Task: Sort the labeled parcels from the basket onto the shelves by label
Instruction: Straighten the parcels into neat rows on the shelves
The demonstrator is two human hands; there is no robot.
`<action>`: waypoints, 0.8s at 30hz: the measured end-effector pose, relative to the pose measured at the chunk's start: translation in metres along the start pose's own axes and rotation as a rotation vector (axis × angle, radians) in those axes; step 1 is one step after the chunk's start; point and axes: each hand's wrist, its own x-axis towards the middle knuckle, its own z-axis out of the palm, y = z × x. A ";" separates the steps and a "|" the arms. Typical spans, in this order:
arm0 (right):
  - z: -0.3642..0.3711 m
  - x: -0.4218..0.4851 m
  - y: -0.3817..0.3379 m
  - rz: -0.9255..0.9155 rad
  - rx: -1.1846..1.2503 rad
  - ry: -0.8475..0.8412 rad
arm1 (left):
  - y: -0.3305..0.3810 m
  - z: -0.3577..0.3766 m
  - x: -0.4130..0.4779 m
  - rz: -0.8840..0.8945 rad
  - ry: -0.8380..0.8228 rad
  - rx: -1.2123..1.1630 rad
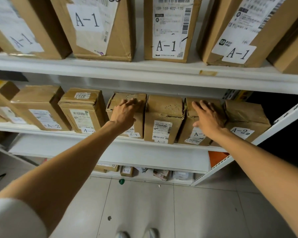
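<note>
Cardboard parcels marked A-2 are lining the middle shelf (58, 133) as a person is reaching in with both hands. The left hand (125, 114) is lying released over the top front edge of one parcel (140, 117), gripping nothing. The right hand (208, 117) is pressing flat, fingers straight, against the face of another parcel (189, 114). A third parcel (163, 117) is standing between the two, touching both. Larger boxes labelled A-1 (167, 30) are filling the upper shelf (144, 71). The basket is not showing in this view. The person appears to be squaring up the A-2 row, likely closing out one placement. The next move probably calls for drawing both hands back, turning to the basket and reading the next label before choosing a shelf.
</note>
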 end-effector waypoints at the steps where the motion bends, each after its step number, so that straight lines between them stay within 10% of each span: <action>1: 0.000 0.000 -0.001 0.008 0.005 0.004 | 0.000 0.001 -0.002 -0.001 -0.010 0.005; 9: -0.009 -0.006 -0.025 0.016 -0.037 -0.005 | -0.007 -0.010 -0.006 0.068 -0.087 -0.095; 13: -0.012 -0.012 -0.066 -0.269 -0.303 0.113 | -0.027 -0.015 -0.021 0.039 -0.010 -0.141; 24: 0.033 -0.013 -0.265 -0.495 -0.174 0.181 | -0.208 -0.050 -0.074 -0.112 0.027 -0.030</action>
